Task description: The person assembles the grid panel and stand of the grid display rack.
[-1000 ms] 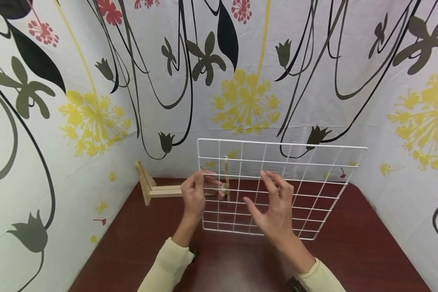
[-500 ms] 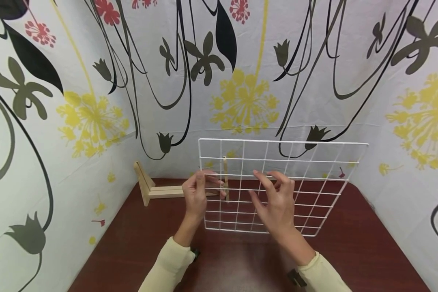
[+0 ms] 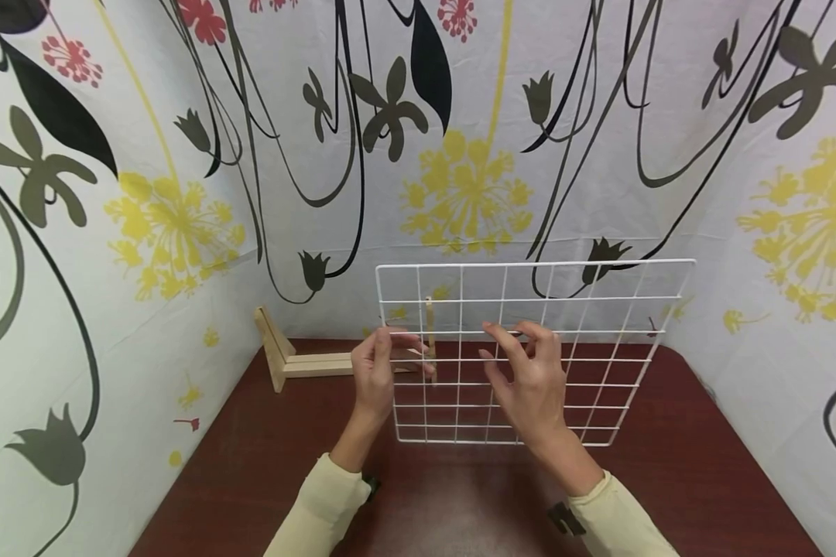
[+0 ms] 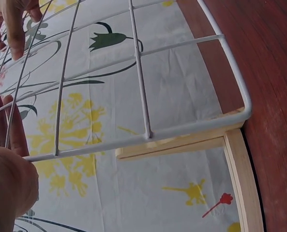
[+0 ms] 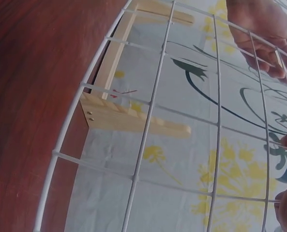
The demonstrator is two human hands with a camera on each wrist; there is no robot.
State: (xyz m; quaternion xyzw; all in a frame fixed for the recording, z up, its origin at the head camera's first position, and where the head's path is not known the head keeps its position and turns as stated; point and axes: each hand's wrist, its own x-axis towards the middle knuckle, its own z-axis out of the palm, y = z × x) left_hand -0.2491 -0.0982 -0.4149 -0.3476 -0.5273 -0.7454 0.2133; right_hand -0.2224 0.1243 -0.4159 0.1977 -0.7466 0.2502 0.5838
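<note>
Head view, near to far, all placed vs the wire grid (image 3: 564, 309): two cream sleeves (image 3: 320, 503) come up from the bottom edge over the dark red surface (image 3: 669, 480). Left hand (image 3: 379, 371) sits at the grid's left edge, fingers curled round a wire approx. mid-height, grasping it. Right hand (image 3: 529, 379) is in front of the grid's middle, fingers bent toward the wires; can't tell if it grips or only touches. Grid is white, stands upright w/ its bottom edge on the surface, top edge about level. Behind the grid's left part: a wooden stand (image 3: 286, 360), L-shaped, lying on the surface, one upright slat showing through the grid cells. Left wrist view: grid's rounded corner lies right against the stand's wood. Beyond the grid: floral cloth backdrop (image 3: 460, 155), w/ yellow, black and red print, on all sides.
</note>
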